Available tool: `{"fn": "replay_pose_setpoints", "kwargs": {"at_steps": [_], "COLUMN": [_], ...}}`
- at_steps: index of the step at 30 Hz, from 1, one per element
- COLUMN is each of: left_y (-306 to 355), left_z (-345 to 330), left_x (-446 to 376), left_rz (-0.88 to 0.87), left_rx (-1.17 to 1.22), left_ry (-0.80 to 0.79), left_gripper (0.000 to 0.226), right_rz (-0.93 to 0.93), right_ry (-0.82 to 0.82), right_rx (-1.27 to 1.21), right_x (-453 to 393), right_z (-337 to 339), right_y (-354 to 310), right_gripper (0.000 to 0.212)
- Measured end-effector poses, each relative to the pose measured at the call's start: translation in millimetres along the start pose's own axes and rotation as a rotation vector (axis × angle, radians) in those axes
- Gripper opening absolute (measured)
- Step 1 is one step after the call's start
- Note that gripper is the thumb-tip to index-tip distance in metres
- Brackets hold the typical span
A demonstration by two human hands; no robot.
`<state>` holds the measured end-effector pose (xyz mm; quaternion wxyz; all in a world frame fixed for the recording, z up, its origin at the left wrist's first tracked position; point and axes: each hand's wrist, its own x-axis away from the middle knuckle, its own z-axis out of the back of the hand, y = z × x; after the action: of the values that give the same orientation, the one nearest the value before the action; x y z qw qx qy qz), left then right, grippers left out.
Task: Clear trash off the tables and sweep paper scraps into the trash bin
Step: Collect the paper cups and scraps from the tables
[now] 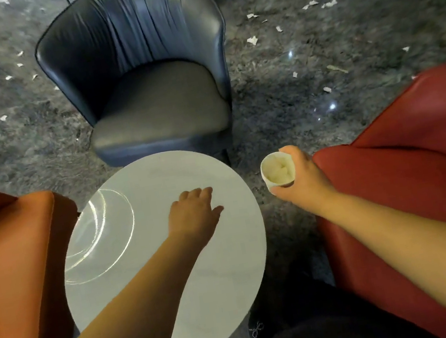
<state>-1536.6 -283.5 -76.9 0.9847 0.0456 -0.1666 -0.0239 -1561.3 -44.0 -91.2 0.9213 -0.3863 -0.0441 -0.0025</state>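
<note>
A round white table (133, 272) fills the lower middle of the head view. My left hand (192, 213) hovers over its right half, palm down, fingers loosely spread, holding nothing. My right hand (298, 177) is off the table's right edge, above the floor, and grips a white paper cup (277, 171) with crumpled white paper inside. Several white paper scraps (253, 40) lie scattered on the grey carpet (303, 72) at the back left and back right.
A dark blue armchair (146, 72) stands just behind the table. An orange chair (10, 263) is close on the left and a red chair (411, 172) close on the right. No trash bin is in view.
</note>
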Motion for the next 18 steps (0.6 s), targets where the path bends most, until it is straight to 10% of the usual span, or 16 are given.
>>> {"fn": "replay_pose_setpoints", "kwargs": {"at_steps": [18], "left_y": [170], "left_z": [46], "left_x": [-201], "left_rz": [-0.279], "left_rx": [-0.186], "left_ry": [-0.045], "left_gripper": [0.051], "right_rz": [-0.127], "right_ry": [0.140], "right_rx": [0.025], "right_x": [-139], "right_z": [151], "right_y": [101], "right_gripper": [0.084]}}
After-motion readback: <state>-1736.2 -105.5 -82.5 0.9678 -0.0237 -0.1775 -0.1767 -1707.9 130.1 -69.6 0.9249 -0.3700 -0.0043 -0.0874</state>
